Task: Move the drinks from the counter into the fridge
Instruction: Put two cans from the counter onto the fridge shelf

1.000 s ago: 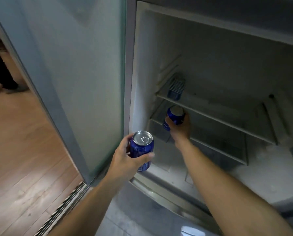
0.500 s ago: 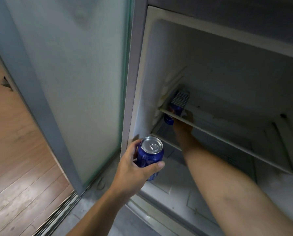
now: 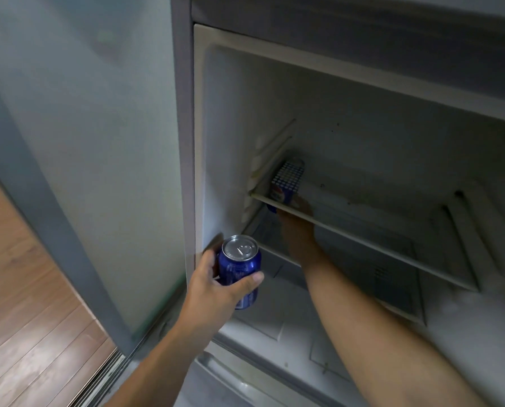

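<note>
Cans go in one at a time here, and from the head view the right hand [image 3: 297,227] reaches deep under the upper shelf [image 3: 363,239], fingers wrapped round a blue can [image 3: 272,207] barely showing beneath the shelf edge; I'd set it flat on the lower shelf, clear of the patterned can [image 3: 286,179] above. Nearer, the left hand [image 3: 216,284] clasps a second blue can [image 3: 239,268] upright, outside the fridge [image 3: 230,113].

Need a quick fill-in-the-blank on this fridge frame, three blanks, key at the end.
1. The left hand grips a ____ can.
2. The right hand reaches under the upper ____.
3. The fridge door is ____.
Missing words: blue; shelf; open
</note>
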A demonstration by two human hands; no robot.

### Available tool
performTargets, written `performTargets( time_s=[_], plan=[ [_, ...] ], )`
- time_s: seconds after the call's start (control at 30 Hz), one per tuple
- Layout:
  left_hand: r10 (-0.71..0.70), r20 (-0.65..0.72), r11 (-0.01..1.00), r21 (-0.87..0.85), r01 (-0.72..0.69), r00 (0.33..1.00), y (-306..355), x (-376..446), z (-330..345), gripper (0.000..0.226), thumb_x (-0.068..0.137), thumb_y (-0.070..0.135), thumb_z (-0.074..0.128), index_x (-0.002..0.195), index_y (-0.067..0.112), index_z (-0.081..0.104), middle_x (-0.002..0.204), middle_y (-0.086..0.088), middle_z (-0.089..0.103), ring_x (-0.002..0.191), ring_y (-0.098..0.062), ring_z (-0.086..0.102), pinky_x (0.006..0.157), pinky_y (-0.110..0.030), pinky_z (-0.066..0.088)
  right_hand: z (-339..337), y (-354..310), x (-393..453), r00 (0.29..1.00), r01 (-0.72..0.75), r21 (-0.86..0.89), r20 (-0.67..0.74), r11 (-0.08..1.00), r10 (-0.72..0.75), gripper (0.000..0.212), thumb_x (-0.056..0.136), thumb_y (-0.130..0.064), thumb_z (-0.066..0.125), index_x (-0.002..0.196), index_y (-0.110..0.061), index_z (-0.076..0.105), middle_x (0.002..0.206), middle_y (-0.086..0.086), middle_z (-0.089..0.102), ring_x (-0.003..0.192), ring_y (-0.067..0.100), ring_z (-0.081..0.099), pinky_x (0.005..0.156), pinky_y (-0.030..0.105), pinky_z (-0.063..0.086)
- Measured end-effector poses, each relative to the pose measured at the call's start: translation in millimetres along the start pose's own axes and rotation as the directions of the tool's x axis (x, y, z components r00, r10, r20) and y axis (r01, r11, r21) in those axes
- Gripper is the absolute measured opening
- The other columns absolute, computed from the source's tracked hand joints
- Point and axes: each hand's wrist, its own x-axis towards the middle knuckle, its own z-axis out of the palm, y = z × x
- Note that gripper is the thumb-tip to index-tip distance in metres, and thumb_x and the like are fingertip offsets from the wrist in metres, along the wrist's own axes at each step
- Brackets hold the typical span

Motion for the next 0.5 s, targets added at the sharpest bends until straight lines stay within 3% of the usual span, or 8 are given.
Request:
performTargets(
  time_s=[0.1, 0.17, 0.23, 0.33, 0.4, 0.43, 0.5],
  plan=[
    [-0.015, -0.027, 0.999, 0.038, 0.016, 1.000, 0.3, 5.1, 1.6, 0.108, 0.039, 0.053, 0.089, 0.137, 0.032, 0.049, 0.116, 0.014, 0.068, 0.112, -0.011, 0.061, 0.093, -0.036, 0.053, -28.6, 9.1, -52.1, 0.979, 0.007, -0.012, 0.202, 1.000, -0.004, 0.017, 0.088, -0.006, 0.068, 0.090, -0.023, 0.069, 0.084, 0.000, 0.069, 0.084, 0.017, 0.063, 0.074, 0.032, 0.051],
    [0.003, -0.027, 0.997, 0.074, -0.001, 1.000, 2.1, 8.2, 7.0, 0.100, 0.039, 0.057, 0.088, 0.131, 0.033, 0.055, 0.110, 0.017, 0.070, 0.107, -0.006, 0.063, 0.094, -0.034, 0.053, -49.5, 15.7, -89.9, 0.919, 0.019, -0.016, 0.394, 1.000, -0.011, 0.031, 0.079, -0.009, 0.071, 0.101, -0.029, 0.069, 0.094, -0.002, 0.073, 0.092, 0.015, 0.067, 0.079, 0.029, 0.054],
    [0.026, -0.010, 0.993, 0.120, -0.025, 1.000, 4.8, 13.0, 14.8, 0.088, 0.039, 0.059, 0.087, 0.119, 0.034, 0.061, 0.100, 0.021, 0.072, 0.097, 0.000, 0.066, 0.085, -0.026, 0.056, -61.3, 16.2, -114.3, 0.856, 0.081, -0.033, 0.514, 0.996, -0.053, 0.052, 0.075, -0.012, 0.072, 0.122, -0.029, 0.063, 0.115, -0.004, 0.072, 0.109, 0.014, 0.067, 0.091, 0.031, 0.055],
    [0.011, 0.041, 0.994, 0.112, -0.016, 0.999, 9.2, 20.4, 27.3, 0.081, 0.036, 0.057, 0.089, 0.109, 0.034, 0.064, 0.093, 0.018, 0.073, 0.085, -0.007, 0.070, 0.071, -0.029, 0.060, -61.4, 13.6, -121.3, 0.863, 0.210, -0.095, 0.486, 0.973, -0.138, 0.067, 0.072, -0.019, 0.086, 0.129, -0.035, 0.055, 0.124, -0.016, 0.067, 0.115, 0.006, 0.064, 0.092, 0.022, 0.053],
    [0.039, 0.074, 0.987, 0.151, -0.050, 0.996, 11.3, 22.6, 35.1, 0.071, 0.040, 0.055, 0.089, 0.104, 0.037, 0.063, 0.092, 0.019, 0.072, 0.084, -0.001, 0.069, 0.064, -0.018, 0.057, -56.3, 13.8, -117.2, 0.881, 0.214, -0.068, 0.444, 0.974, -0.163, 0.071, 0.072, -0.006, 0.086, 0.127, -0.036, 0.054, 0.120, -0.024, 0.067, 0.110, 0.002, 0.066, 0.082, 0.017, 0.054],
    [0.060, 0.087, 0.980, 0.187, -0.075, 0.994, 11.8, 23.1, 37.7, 0.068, 0.044, 0.054, 0.088, 0.105, 0.039, 0.061, 0.094, 0.020, 0.071, 0.087, 0.003, 0.067, 0.066, -0.014, 0.055, -53.9, 16.2, -114.3, 0.894, 0.200, -0.049, 0.418, 0.978, -0.162, 0.069, 0.073, -0.001, 0.084, 0.125, -0.035, 0.054, 0.117, -0.024, 0.068, 0.107, 0.001, 0.067, 0.079, 0.016, 0.055],
    [0.092, 0.125, 0.954, 0.272, -0.123, 0.988, 13.0, 23.1, 36.9, 0.080, 0.050, 0.059, 0.084, 0.122, 0.038, 0.057, 0.114, 0.020, 0.067, 0.106, 0.001, 0.063, 0.086, -0.020, 0.054, -51.9, 27.3, -106.9, 0.931, 0.163, -0.037, 0.336, 0.986, -0.142, 0.060, 0.077, 0.004, 0.079, 0.120, -0.033, 0.057, 0.116, -0.013, 0.071, 0.100, 0.004, 0.070, 0.074, 0.018, 0.057]
  ],
)
